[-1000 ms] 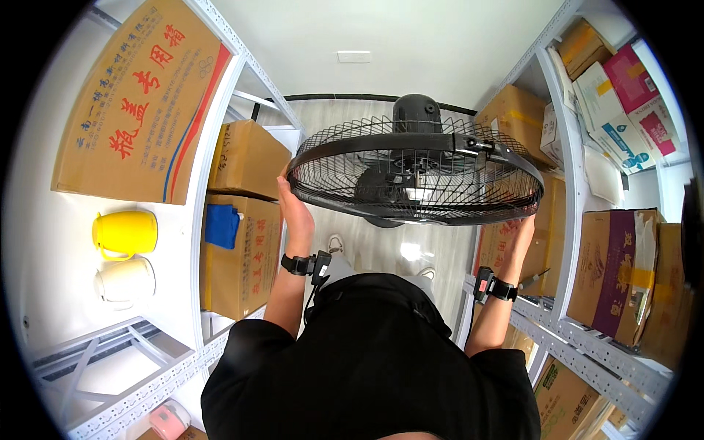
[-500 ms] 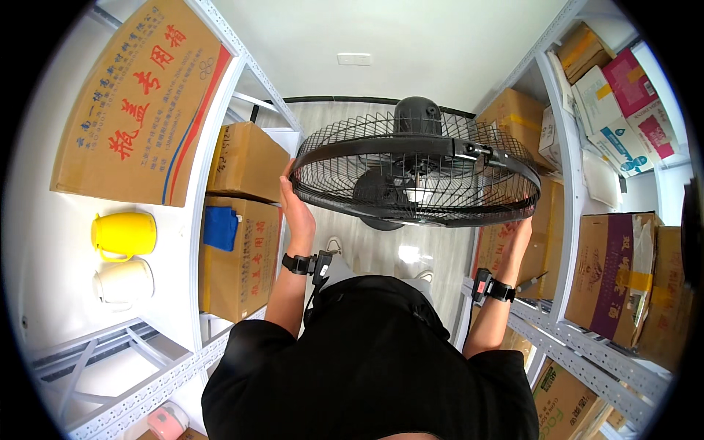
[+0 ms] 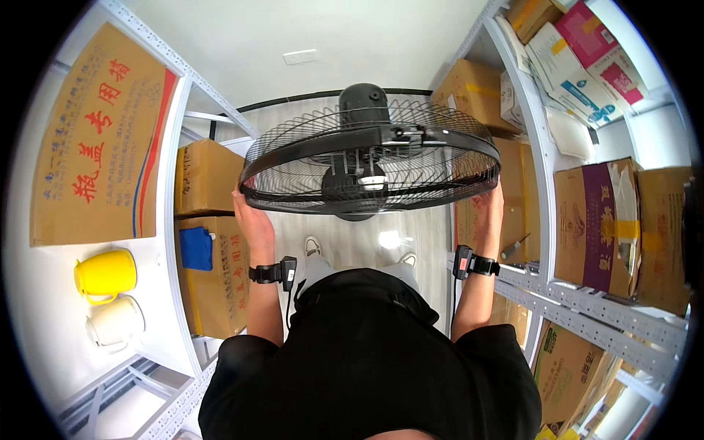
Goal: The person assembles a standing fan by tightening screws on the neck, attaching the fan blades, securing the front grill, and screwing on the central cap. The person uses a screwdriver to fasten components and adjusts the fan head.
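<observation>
A black electric fan (image 3: 433, 138) with a round wire guard stands in front of me, its motor housing on the far side. Against the left edge of the guard rim is my left hand (image 3: 254, 226), its fingertips at the rim and partly hidden. My right hand (image 3: 489, 213) grips the opposite edge from below, its fingers mostly behind the wire. Between them the hands hold the fan by its guard. Below the guard, part of the fan's dark round base shows near the floor.
Metal shelving flanks me on both sides. A large carton (image 3: 103, 147), a yellow jug (image 3: 106, 275) and a cream jug (image 3: 117, 323) sit on the left shelf. Stacked cartons (image 3: 598, 227) fill the right rack. A white wall (image 3: 330, 29) closes the far end.
My view has turned and shifted, so the fan, hands and shelves all appear farther left. Both hands stay on the guard rim.
</observation>
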Tool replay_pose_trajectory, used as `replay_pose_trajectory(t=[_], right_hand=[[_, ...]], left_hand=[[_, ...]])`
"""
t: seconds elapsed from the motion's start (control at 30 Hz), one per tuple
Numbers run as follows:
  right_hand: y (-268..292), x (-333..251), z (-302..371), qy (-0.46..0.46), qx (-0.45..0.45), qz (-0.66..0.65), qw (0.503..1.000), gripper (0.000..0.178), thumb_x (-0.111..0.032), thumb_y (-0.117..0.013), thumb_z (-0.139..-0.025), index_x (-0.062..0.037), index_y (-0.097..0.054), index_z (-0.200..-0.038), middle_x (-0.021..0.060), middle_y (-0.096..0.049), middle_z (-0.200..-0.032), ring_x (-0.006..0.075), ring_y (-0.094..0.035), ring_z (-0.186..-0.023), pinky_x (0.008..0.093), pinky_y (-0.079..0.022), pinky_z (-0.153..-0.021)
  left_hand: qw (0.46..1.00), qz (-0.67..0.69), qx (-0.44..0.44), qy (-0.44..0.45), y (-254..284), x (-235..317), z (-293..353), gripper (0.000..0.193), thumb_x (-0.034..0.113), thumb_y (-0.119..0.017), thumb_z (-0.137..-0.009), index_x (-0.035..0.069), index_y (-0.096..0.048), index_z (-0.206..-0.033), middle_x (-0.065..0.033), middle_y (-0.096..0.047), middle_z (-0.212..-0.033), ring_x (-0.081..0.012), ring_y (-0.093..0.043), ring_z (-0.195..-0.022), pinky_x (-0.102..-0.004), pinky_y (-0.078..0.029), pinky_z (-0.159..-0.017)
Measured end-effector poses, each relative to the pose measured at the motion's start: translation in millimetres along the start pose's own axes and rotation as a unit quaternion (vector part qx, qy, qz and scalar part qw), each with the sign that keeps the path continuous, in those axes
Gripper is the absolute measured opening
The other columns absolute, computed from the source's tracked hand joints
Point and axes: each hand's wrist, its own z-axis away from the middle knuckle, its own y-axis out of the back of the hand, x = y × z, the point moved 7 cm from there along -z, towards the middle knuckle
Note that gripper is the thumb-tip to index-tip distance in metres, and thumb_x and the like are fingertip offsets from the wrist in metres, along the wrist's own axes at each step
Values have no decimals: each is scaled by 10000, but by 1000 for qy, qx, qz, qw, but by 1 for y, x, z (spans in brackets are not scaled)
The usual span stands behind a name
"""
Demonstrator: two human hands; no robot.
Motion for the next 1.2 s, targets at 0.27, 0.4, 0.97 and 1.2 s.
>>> replay_pose_trajectory(t=[0.27,0.4,0.97,1.2], right_hand=[[20,5,20,27,-41,16,999,462,-436,-444,-1011,-109,-514,-1331,-21,-595,-1142,72,-554,-954,262,-441,-798],[20,3,32,26,-87,31,995,426,-383,-417,-1033,-74,-526,-1306,-1,-596,-1130,87,-569,-931,290,-484,-802],[25,18,42,91,-148,-276,945,154,-238,-559,-923,-98,-503,-894,8,-437,-812,155,-431,-784,318,-377,-810],[26,2,47,100,-201,-336,915,273,-355,-581,-935,-82,-591,-922,34,-538,-775,138,-441,-641,277,-386,-592]], left_hand=[[999,38,-20,2,15,-2,12,455,312,-350,-1055,-18,-425,-1359,-122,-506,-1352,-217,-477,-1231,-364,-357,-1076],[997,12,66,42,37,3,18,367,358,-387,-1040,67,-543,-1201,-56,-591,-1219,-210,-560,-1108,-370,-439,-1002],[987,-32,-135,-76,-3,102,60,216,102,-561,-913,75,-426,-747,9,-386,-637,-106,-352,-583,-262,-303,-515],[985,18,-153,-73,-5,105,60,213,142,-561,-942,97,-434,-777,3,-417,-609,-109,-394,-561,-243,-325,-499]])
